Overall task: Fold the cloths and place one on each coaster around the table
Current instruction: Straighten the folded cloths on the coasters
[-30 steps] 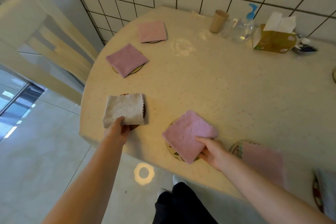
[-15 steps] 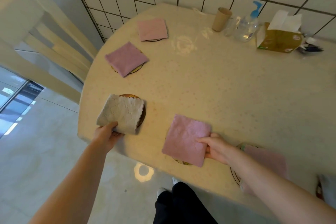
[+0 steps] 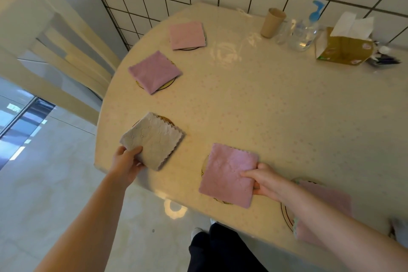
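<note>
Cloths (image 3: 152, 140) turned, hands (image 3: 125, 161) still pinching.

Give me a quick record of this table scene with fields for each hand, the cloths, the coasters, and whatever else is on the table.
left hand: grips the near corner of the white cloth
right hand: pinches the right edge of the near pink cloth
other cloths: mauve cloth, far pink cloth, each folded on a coaster; another pink one under the right forearm
coasters: mostly hidden, rims peek out under the cloths
table: also paper cup, pump bottle, tissue box
</note>
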`<state>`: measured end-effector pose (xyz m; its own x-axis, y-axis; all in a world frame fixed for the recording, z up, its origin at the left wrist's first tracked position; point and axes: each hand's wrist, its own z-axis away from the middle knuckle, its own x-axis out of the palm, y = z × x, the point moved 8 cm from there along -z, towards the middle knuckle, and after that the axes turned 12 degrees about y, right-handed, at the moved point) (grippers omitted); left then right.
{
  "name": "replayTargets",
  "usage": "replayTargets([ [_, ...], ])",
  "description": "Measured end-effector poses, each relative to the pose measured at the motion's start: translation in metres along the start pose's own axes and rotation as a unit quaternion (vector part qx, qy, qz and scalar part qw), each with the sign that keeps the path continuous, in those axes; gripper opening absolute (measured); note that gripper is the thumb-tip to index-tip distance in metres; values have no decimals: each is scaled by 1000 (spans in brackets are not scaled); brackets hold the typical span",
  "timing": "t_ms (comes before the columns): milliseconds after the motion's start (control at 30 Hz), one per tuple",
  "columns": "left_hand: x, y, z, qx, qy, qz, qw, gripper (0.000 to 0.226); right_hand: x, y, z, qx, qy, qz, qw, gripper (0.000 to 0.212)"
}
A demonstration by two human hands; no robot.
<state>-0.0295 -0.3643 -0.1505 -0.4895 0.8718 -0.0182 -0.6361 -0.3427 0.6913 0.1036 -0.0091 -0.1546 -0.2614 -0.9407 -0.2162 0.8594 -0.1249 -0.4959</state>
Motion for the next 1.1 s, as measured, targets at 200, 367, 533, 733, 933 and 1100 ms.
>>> replayTargets([
  [200, -8, -6, 0, 9, 51, 57, 997, 34, -8, -8, 1, -22, 41, 46, 998, 31],
  [367, -12, -15, -1, 2, 54, 64, 996, 36, -15, -11, 4, -43, 59, 90, 993, 23],
  [533, -25, 1, -6, 54, 140, -95, 984, 50, -25, -18, 3, -77, 96, 250, 960, 27],
  [733, -46, 14, -13, 97, 206, -211, 951, 57, -33, -21, 6, -48, 60, 352, 933, 28],
  [933, -58, 46, -15, 112, 240, -260, 929, 55, -24, -81, 4, -113, 54, 351, 928, 13],
  [1100, -48, 100, -40, 152, 241, -292, 913, 44, 26, -145, -4, -161, 11, 252, 954, 13],
])
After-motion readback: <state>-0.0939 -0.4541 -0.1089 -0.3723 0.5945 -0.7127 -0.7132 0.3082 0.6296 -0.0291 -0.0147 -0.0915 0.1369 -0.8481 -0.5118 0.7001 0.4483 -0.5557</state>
